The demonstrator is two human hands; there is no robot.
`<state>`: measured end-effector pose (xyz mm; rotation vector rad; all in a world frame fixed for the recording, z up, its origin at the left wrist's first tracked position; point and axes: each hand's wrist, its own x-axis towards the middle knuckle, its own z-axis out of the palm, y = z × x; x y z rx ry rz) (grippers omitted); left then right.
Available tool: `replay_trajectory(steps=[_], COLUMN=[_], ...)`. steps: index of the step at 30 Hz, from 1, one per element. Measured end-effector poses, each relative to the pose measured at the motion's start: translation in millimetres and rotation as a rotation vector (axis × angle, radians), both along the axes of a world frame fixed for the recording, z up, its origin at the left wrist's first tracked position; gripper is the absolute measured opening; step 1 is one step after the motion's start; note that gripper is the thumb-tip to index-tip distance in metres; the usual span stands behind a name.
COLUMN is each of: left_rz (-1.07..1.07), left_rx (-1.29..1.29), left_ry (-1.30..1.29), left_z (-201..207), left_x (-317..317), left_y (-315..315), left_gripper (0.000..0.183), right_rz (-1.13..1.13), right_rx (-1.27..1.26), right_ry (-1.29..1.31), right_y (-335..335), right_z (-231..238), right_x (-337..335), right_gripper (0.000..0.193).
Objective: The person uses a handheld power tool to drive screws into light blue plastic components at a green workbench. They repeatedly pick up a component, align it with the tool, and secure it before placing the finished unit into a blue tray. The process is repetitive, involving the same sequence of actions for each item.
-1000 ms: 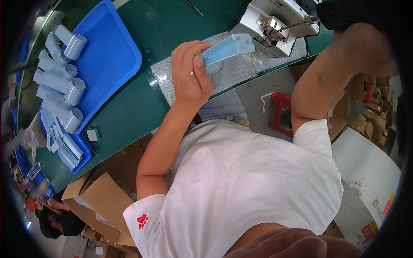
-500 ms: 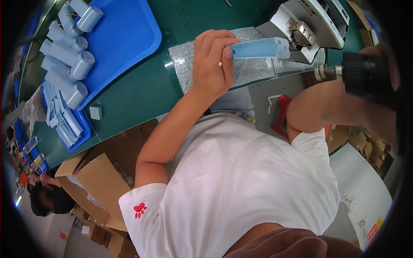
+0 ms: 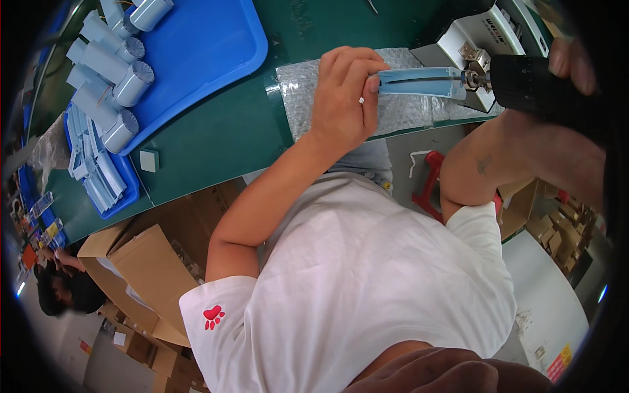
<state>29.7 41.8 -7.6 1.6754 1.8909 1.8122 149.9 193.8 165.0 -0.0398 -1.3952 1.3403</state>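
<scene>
My left hand is closed round the left end of a long light blue plastic housing, held above the bench edge. A small white speck sits at its fingers. At the right, my right hand grips a black electric screwdriver, partly lost in the dark rim. The screwdriver's metal nose meets the housing's right end. A thin dark shaft, in line with that nose, lies along the inside of the housing; its tip is hard to make out.
Behind the screwdriver stands a white and black screw feeder. Bubble wrap covers part of the green bench. A blue tray bears several light blue cylindrical assemblies; a smaller blue tray has slim parts. Cardboard boxes stand below.
My right hand has brought the screwdriver up and left, from below the feeder to the housing's right end. The housing, still in my left hand, appears further right and turned slightly.
</scene>
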Motion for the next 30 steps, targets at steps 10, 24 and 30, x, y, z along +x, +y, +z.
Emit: replay_trajectory(steps=[10,24,30], left_rz=[-0.003,-0.117,0.013], left_rx=[0.023,-0.101,-0.07], left_ry=[-0.015,-0.105,0.104], left_z=[-2.2,20.0,38.9], left_x=[-1.4,-10.8,-123.1], left_y=[0.4,-6.3,45.7], left_gripper=[0.016,0.012,0.019], right_rz=[0.061,-0.111,0.117], right_rx=[0.01,-0.189,-0.005], right_ry=[0.045,0.121,0.489], right_y=[-11.0,2.2,31.7], right_z=[-4.3,-12.2,47.6], right_x=[1.8,8.1,59.8], right_gripper=[0.094,0.094,0.082])
